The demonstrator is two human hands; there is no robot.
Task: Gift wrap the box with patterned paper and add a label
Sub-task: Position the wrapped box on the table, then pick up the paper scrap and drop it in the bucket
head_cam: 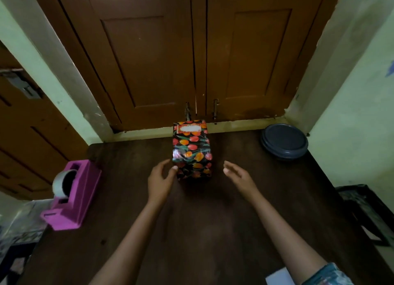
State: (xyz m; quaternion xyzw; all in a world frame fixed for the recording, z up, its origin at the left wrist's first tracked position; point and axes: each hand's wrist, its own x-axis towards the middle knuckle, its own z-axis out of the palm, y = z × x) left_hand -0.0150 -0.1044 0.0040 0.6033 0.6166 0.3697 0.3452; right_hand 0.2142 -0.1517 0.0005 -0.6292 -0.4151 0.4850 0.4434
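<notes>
We are bracketing the wrapped box [191, 150], standing on the desk [191, 231] with its label [189, 128] on top, with relaxed fingers [229, 167] holding nothing: left hand [158, 179] thumb-touching the box's near-left corner, right hand [237, 174] just right of it; we are judging an even, gentle squeeze safest.

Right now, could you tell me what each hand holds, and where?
Nothing held: left hand touches the wrapped box at its near-left corner; right hand open, apart.
</notes>
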